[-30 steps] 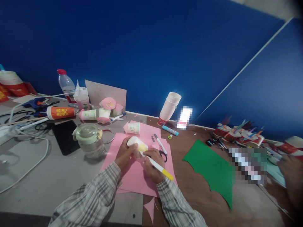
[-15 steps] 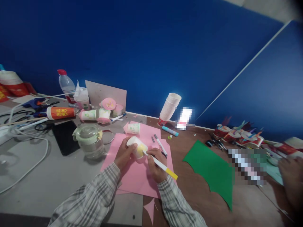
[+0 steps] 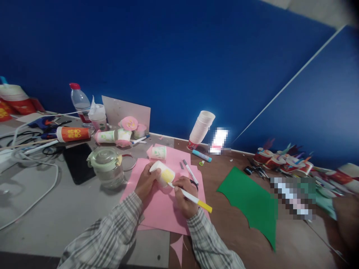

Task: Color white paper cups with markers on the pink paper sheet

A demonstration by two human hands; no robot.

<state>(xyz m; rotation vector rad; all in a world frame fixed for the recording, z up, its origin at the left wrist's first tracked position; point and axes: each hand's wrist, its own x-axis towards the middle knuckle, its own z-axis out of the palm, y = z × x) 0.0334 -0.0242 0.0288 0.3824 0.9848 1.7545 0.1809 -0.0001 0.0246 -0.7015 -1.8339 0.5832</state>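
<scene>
My left hand [image 3: 146,182] is closed around a white paper cup [image 3: 158,170], which is tilted on its side with the mouth toward the upper left. A yellow patch colours the side of the cup. In my right hand [image 3: 186,198] is a white marker [image 3: 193,197] with a yellow end, held like a pen. Its tip touches the cup at the lower edge of the yellow patch. Under both hands lie sheets of pink paper [image 3: 157,213]. Another paper cup [image 3: 158,152] with green marks lies just beyond, on the pink paper.
Left of my hands stands a clip-lid glass jar [image 3: 108,168], beside a black phone [image 3: 78,164] and cables. A stack of paper cups [image 3: 200,129] leans near the blue wall. Green cut paper [image 3: 249,201] lies to the right. Another person's hand [image 3: 346,213] is at the far right.
The marker tip has shifted slightly left and down along the cup, and the yellow patch looks fuller. The other person's hand at the far right has moved lower.
</scene>
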